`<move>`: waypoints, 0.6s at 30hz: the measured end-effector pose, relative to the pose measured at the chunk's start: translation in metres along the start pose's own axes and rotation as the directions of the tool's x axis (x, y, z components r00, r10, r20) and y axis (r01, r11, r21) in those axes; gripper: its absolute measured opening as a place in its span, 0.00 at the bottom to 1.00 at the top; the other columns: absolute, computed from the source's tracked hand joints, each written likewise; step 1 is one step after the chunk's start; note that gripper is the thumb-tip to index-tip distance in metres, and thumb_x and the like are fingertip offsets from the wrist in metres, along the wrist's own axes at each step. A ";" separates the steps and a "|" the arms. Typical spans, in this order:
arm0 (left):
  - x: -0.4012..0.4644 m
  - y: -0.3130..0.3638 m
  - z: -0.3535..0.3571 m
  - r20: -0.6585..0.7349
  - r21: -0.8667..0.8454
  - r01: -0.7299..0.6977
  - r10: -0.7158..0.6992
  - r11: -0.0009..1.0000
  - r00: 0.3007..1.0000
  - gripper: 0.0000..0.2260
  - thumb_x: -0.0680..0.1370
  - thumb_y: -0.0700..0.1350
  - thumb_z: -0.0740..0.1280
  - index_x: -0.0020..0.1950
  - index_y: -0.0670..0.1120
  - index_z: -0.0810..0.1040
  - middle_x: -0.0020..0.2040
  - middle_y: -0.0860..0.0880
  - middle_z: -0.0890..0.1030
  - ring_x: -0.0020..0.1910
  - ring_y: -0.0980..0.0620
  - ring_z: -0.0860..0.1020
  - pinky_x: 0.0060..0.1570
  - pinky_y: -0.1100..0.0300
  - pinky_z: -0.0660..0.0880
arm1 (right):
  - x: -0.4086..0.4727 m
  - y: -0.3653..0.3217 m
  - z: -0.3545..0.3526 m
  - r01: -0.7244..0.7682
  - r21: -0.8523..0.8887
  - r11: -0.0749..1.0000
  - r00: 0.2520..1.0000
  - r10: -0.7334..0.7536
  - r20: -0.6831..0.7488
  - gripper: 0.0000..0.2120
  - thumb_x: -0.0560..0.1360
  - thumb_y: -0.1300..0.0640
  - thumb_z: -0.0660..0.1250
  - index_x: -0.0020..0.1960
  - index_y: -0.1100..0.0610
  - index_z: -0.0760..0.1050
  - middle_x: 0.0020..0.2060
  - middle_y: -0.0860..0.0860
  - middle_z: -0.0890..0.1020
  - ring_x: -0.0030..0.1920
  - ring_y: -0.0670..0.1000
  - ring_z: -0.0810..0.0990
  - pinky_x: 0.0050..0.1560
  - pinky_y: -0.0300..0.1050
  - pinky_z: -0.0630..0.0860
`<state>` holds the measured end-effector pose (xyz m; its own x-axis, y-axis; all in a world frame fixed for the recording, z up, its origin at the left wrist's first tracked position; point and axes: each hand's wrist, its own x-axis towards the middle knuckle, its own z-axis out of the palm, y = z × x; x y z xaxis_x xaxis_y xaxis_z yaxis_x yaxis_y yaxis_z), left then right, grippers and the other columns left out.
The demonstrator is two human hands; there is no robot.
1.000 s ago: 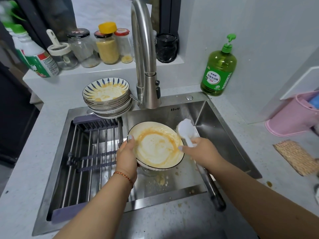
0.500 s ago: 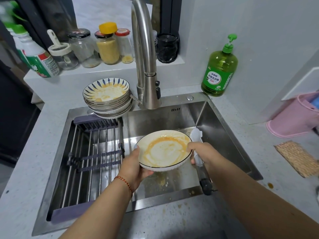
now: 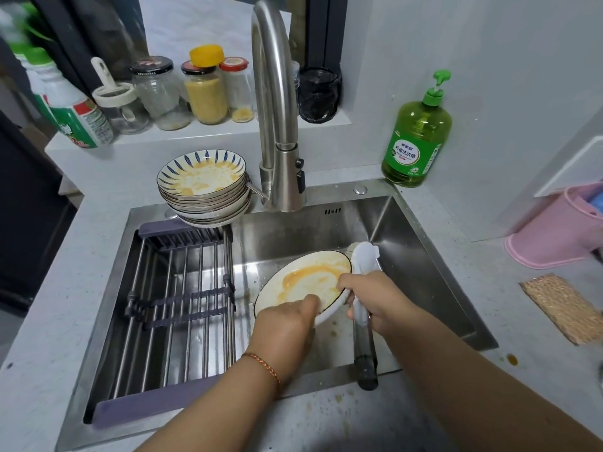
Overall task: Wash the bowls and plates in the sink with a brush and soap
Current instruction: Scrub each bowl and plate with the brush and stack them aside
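Observation:
A white bowl (image 3: 306,282) smeared with orange sauce is held low over the steel sink (image 3: 424,252). My left hand (image 3: 287,324) grips its near rim, thumb inside. My right hand (image 3: 375,298) holds the white dish brush (image 3: 363,256) by its handle and also touches the bowl's right rim; the brush head points away at the bowl's far right edge. A stack of dirty blue-striped plates (image 3: 204,187) sits at the sink's back left corner. The green soap bottle (image 3: 417,135) stands on the counter at the back right.
A tall faucet (image 3: 277,109) rises behind the sink. A roll-up drying rack (image 3: 182,295) covers the sink's left half. Jars (image 3: 205,89) line the ledge. A pink container (image 3: 554,230) and a scouring pad (image 3: 561,305) lie on the right counter.
The bowl has come down toward the sink floor and shifted right. My left hand moved from under its left side to its near rim. My right hand with the brush stays at the right rim.

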<state>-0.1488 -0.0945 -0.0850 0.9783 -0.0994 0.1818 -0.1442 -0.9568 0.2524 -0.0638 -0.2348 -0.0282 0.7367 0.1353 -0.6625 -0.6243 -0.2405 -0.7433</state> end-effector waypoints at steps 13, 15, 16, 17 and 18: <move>0.017 -0.014 -0.029 0.023 -0.665 0.441 -0.573 0.603 0.819 0.18 0.64 0.36 0.74 0.48 0.53 0.76 0.38 0.58 0.78 0.38 0.63 0.75 0.30 0.75 0.68 | -0.022 -0.019 -0.012 0.393 -0.618 0.681 0.918 -0.331 0.220 0.26 0.81 0.50 0.55 0.76 0.39 0.51 0.30 0.47 0.76 0.23 0.42 0.72 0.27 0.37 0.68; 0.020 -0.013 -0.030 0.029 -0.682 0.439 -0.577 0.585 0.816 0.17 0.64 0.36 0.75 0.47 0.52 0.77 0.36 0.59 0.78 0.36 0.60 0.76 0.30 0.74 0.69 | -0.038 -0.019 0.001 0.475 -0.660 0.582 0.877 -0.375 0.300 0.25 0.81 0.49 0.55 0.76 0.38 0.52 0.33 0.46 0.74 0.29 0.42 0.72 0.30 0.36 0.68; 0.021 -0.013 -0.031 0.032 -0.699 0.434 -0.581 0.568 0.813 0.17 0.64 0.36 0.76 0.46 0.52 0.77 0.35 0.59 0.79 0.35 0.59 0.77 0.30 0.74 0.69 | -0.047 -0.017 0.007 0.510 -0.687 0.518 0.857 -0.370 0.358 0.25 0.81 0.49 0.54 0.76 0.38 0.51 0.38 0.48 0.77 0.34 0.45 0.75 0.34 0.37 0.70; 0.021 -0.013 -0.032 0.036 -0.722 0.424 -0.581 0.547 0.813 0.18 0.64 0.35 0.77 0.45 0.53 0.77 0.33 0.60 0.80 0.34 0.60 0.78 0.31 0.74 0.69 | -0.054 -0.013 0.012 0.541 -0.710 0.451 0.839 -0.355 0.414 0.26 0.81 0.49 0.54 0.76 0.38 0.50 0.45 0.51 0.80 0.41 0.48 0.77 0.41 0.39 0.72; 0.021 -0.012 -0.033 0.042 -0.739 0.416 -0.580 0.530 0.813 0.19 0.64 0.35 0.77 0.44 0.54 0.77 0.32 0.61 0.81 0.34 0.62 0.79 0.31 0.74 0.70 | -0.059 -0.010 0.015 0.554 -0.731 0.399 0.830 -0.334 0.447 0.26 0.81 0.48 0.53 0.76 0.38 0.48 0.52 0.54 0.80 0.47 0.52 0.78 0.47 0.42 0.73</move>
<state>-0.1311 -0.0760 -0.0529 0.8855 0.4629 -0.0387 0.2210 -0.3465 0.9116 -0.1051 -0.2259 0.0167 0.7038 0.6222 -0.3428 0.3492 -0.7233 -0.5957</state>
